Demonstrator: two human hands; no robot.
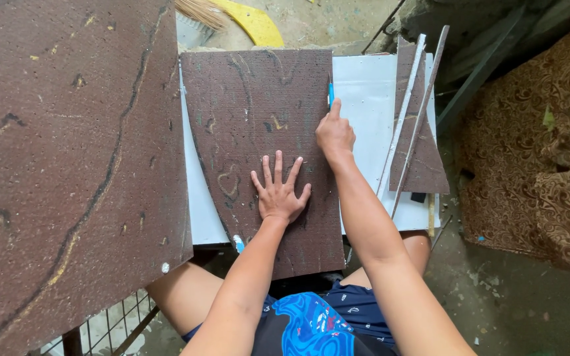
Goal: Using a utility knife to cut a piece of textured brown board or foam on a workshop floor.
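Head view: a brown mottled sheet (265,151) lies on the white surface (371,99), its near end hanging over the surface's front edge toward the person's lap. The left hand (280,191) lies flat on the sheet's middle, fingers spread wide, pressing it down. The right hand (335,134) is closed around a blue-handled cutter (330,92), forefinger stretched along it, at the sheet's right edge near the far end.

To cut well here, I judge the flat palm should bear down firmly so the sheet cannot creep, and stay clear of the blade's line; the tool wants a steady pull along the edge.

Narrow offcut strips (417,112) rest at the surface's right edge. A larger brown sheet (67,165) leans at the left.
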